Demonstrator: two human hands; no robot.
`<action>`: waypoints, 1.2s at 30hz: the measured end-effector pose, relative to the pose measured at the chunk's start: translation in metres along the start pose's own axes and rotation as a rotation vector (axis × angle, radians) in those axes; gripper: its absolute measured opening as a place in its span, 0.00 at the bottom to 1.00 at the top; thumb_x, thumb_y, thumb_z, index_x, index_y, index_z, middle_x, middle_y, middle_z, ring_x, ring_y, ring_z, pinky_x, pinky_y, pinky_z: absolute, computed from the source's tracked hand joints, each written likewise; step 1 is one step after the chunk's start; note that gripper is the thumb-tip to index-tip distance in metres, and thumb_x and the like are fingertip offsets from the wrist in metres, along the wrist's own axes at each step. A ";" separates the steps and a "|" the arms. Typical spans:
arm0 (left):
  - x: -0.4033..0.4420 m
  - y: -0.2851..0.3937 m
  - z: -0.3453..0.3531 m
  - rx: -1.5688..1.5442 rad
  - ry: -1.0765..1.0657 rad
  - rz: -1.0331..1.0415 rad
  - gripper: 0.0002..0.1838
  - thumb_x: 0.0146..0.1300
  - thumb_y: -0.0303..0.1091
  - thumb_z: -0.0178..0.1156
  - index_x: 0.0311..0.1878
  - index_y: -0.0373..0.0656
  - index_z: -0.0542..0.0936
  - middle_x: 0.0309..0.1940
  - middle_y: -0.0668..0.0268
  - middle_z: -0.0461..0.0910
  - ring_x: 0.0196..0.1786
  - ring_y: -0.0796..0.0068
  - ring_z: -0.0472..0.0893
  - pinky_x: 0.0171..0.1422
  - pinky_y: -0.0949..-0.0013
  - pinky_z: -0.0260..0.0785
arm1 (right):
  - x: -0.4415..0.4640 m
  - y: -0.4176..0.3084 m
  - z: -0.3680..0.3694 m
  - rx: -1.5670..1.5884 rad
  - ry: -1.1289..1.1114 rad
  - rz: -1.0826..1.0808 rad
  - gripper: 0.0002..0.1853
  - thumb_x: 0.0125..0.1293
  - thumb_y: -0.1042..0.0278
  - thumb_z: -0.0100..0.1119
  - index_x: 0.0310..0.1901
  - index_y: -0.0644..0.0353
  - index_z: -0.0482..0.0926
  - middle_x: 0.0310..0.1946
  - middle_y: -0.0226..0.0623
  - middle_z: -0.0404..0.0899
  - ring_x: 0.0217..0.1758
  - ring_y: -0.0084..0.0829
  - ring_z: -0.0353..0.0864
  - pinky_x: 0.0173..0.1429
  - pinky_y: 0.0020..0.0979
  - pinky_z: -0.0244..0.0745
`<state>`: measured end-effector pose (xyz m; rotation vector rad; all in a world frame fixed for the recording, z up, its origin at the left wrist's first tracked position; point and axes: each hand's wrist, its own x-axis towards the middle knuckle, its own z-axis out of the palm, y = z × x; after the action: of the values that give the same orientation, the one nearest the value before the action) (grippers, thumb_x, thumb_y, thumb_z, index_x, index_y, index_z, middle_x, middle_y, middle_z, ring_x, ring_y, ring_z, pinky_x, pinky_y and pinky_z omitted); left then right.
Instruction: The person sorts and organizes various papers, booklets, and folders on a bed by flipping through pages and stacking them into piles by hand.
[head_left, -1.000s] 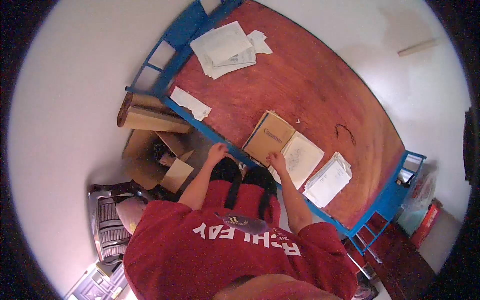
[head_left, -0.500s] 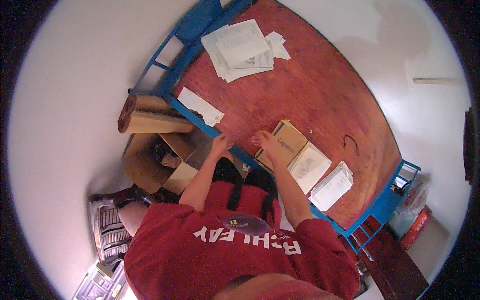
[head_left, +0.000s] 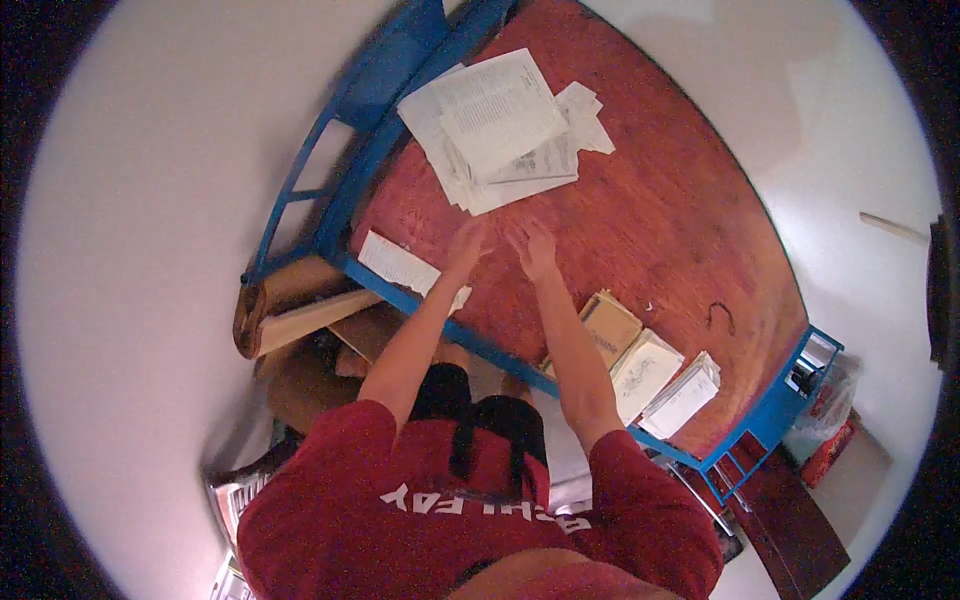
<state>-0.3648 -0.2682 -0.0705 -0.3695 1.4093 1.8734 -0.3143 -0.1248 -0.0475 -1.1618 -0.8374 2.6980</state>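
Note:
Both my hands are stretched out over the reddish table (head_left: 650, 190), a little below a loose pile of printed papers (head_left: 500, 120). My left hand (head_left: 468, 248) has its fingers apart and holds nothing, above the torn paper strip (head_left: 400, 265). Close beside it on the right, my right hand (head_left: 533, 248) is also open and empty. Past my right forearm lie a brown-covered book (head_left: 608, 328), a stack with a drawing on its top sheet (head_left: 648, 372) and a stack of white papers (head_left: 683, 400).
Blue metal frame (head_left: 400, 300) runs along the table's near edge. A dark cord (head_left: 720, 318) lies at the table's right. Cardboard (head_left: 310, 325) stands at the lower left. A plastic bag (head_left: 835, 400) and a dark red board (head_left: 780, 530) are at the lower right.
Both hands have moved forward, away from my body, towards the printed papers. My right hand has left the brown book. The view has shifted, so the table's things appear lower.

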 end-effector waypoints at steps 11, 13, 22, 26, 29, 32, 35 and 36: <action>0.054 0.019 -0.005 0.037 -0.003 -0.143 0.23 0.61 0.35 0.50 0.59 0.40 0.62 0.54 0.62 0.66 0.53 0.70 0.69 0.48 0.68 0.69 | 0.092 -0.005 0.018 -0.010 0.110 -0.037 0.15 0.59 0.74 0.49 0.48 0.66 0.64 0.46 0.38 0.67 0.52 0.35 0.65 0.59 0.39 0.63; 0.056 0.020 -0.005 0.038 -0.007 -0.119 0.24 0.61 0.35 0.51 0.59 0.40 0.61 0.52 0.61 0.67 0.51 0.70 0.70 0.48 0.67 0.69 | 0.098 -0.008 0.026 0.079 0.202 -0.004 0.14 0.58 0.74 0.50 0.46 0.66 0.66 0.44 0.38 0.68 0.50 0.35 0.67 0.57 0.40 0.65; 0.071 0.036 0.000 -0.180 0.316 -0.107 0.26 0.54 0.31 0.57 0.53 0.31 0.60 0.43 0.52 0.71 0.39 0.63 0.77 0.39 0.65 0.74 | 0.100 0.022 -0.007 -0.346 0.379 -0.119 0.09 0.59 0.69 0.50 0.40 0.61 0.70 0.34 0.35 0.71 0.37 0.32 0.72 0.44 0.40 0.72; 0.094 0.047 0.005 -0.143 0.316 -0.181 0.25 0.52 0.25 0.57 0.50 0.27 0.59 0.40 0.47 0.71 0.31 0.60 0.79 0.31 0.65 0.76 | 0.089 0.018 0.002 0.014 0.420 0.113 0.09 0.59 0.68 0.52 0.40 0.61 0.70 0.34 0.34 0.72 0.35 0.31 0.73 0.43 0.36 0.73; 0.088 0.052 0.007 -0.193 0.307 -0.150 0.24 0.51 0.23 0.56 0.49 0.26 0.59 0.40 0.45 0.71 0.30 0.60 0.79 0.30 0.64 0.76 | 0.081 0.014 0.021 0.065 0.355 0.039 0.10 0.59 0.67 0.53 0.40 0.60 0.70 0.33 0.34 0.73 0.33 0.30 0.74 0.41 0.31 0.74; 0.067 0.045 0.012 -0.173 0.291 -0.056 0.24 0.51 0.24 0.57 0.50 0.28 0.60 0.41 0.46 0.71 0.34 0.60 0.78 0.33 0.64 0.76 | 0.111 0.059 -0.038 -0.656 0.277 -0.300 0.10 0.59 0.68 0.53 0.41 0.61 0.70 0.33 0.34 0.74 0.35 0.29 0.74 0.43 0.30 0.73; 0.037 0.012 -0.007 0.378 0.315 0.132 0.24 0.53 0.29 0.57 0.51 0.32 0.62 0.43 0.49 0.71 0.42 0.61 0.75 0.37 0.63 0.75 | 0.074 0.020 0.026 -0.261 0.409 -0.130 0.13 0.59 0.68 0.53 0.44 0.65 0.70 0.37 0.34 0.75 0.38 0.27 0.75 0.44 0.28 0.71; 0.027 0.006 -0.013 0.875 0.325 0.280 0.23 0.54 0.31 0.57 0.52 0.34 0.63 0.44 0.51 0.71 0.46 0.62 0.73 0.39 0.63 0.74 | 0.066 0.025 0.021 -0.252 0.411 -0.135 0.13 0.59 0.68 0.53 0.44 0.65 0.70 0.37 0.34 0.75 0.38 0.27 0.75 0.44 0.28 0.71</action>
<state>-0.3901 -0.2698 -0.0880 -0.0287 2.4279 1.2339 -0.3725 -0.1365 -0.0918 -1.5721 -1.1516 2.1779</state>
